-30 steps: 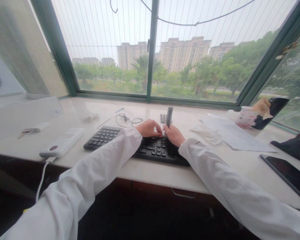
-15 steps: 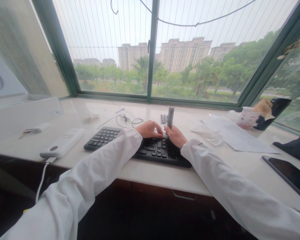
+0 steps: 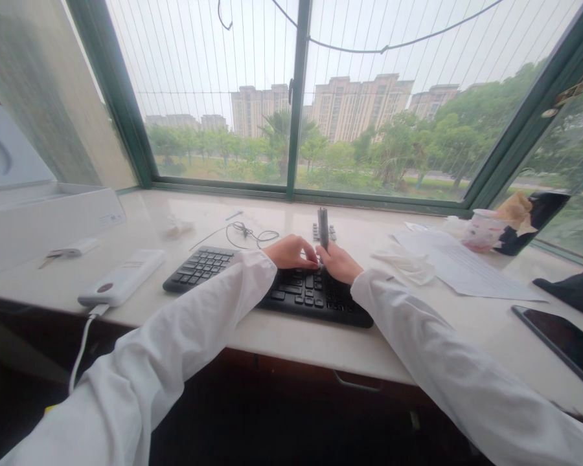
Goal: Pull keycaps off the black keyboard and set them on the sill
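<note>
Firmly, the right hand [image 3: 336,263] grips a slim dark-grey pen-shaped cylinder [image 3: 323,226], its long axis nearly upright and its lower end hidden by the fingers. The curled left hand [image 3: 290,252] lies just beside it, though any contact is hard to make out. Both sit above a black keyboard [image 3: 315,298] near the front edge of the white tabletop [image 3: 291,343].
</note>
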`<control>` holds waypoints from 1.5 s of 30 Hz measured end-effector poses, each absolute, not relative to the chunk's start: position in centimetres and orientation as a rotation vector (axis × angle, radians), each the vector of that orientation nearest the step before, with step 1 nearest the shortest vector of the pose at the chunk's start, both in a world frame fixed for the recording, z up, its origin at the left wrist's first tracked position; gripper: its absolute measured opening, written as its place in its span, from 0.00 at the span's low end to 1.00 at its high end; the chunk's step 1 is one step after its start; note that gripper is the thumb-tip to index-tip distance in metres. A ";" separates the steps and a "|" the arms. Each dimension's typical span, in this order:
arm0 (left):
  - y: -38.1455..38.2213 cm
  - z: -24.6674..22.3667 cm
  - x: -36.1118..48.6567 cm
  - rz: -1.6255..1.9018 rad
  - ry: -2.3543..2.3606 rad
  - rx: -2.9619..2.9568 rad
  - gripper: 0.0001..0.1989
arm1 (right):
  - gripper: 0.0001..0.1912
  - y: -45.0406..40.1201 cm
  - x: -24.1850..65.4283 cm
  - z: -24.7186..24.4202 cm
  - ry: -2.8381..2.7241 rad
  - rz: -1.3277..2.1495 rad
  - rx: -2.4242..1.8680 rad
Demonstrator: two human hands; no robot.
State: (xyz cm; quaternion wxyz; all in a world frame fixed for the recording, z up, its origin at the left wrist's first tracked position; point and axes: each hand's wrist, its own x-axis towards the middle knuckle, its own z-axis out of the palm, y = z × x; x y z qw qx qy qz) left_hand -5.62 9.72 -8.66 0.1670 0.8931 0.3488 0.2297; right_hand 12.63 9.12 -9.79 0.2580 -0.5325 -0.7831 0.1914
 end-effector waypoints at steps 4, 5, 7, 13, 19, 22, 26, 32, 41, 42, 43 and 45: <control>9.7 -8.6 -5.6 0.640 1.003 2.524 0.13 | 0.15 9.8 12.1 -10.0 -2.096 0.542 -1.538; 9.7 -8.6 -5.7 0.632 1.005 2.519 0.13 | 0.15 9.9 12.1 -10.1 -2.077 0.550 -1.552; 9.7 -8.6 -5.7 0.620 1.007 2.507 0.14 | 0.15 9.8 12.3 -10.4 -2.037 0.565 -1.539; 9.8 -8.7 -5.8 0.623 0.973 2.505 0.14 | 0.14 8.1 13.2 -11.0 -2.049 0.474 -1.358; 9.7 -8.8 -5.6 0.630 0.963 2.545 0.13 | 0.13 7.6 13.2 -10.9 -2.102 0.345 -1.347; 9.6 -8.9 -5.6 0.677 0.926 2.605 0.11 | 0.13 7.5 13.1 -10.8 -2.114 0.325 -1.347; 9.4 -8.8 -5.5 0.685 0.921 2.649 0.09 | 0.11 7.0 13.0 -10.5 -2.144 0.321 -1.306; 9.2 -8.5 -5.4 0.688 0.946 2.638 0.08 | 0.12 7.0 13.0 -10.6 -2.136 0.333 -1.278; 9.3 -8.5 -5.5 0.656 0.960 2.604 0.11 | 0.12 7.7 13.1 -10.6 -2.030 0.423 -1.410; 9.3 -8.5 -5.5 0.660 0.957 2.609 0.11 | 0.12 7.6 13.0 -10.6 -2.051 0.396 -1.393; 9.4 -8.5 -5.6 0.667 0.954 2.615 0.11 | 0.12 7.4 13.0 -10.5 -2.080 0.365 -1.367; 9.4 -8.6 -5.6 0.684 0.945 2.624 0.10 | 0.11 7.0 13.0 -10.4 -2.145 0.320 -1.307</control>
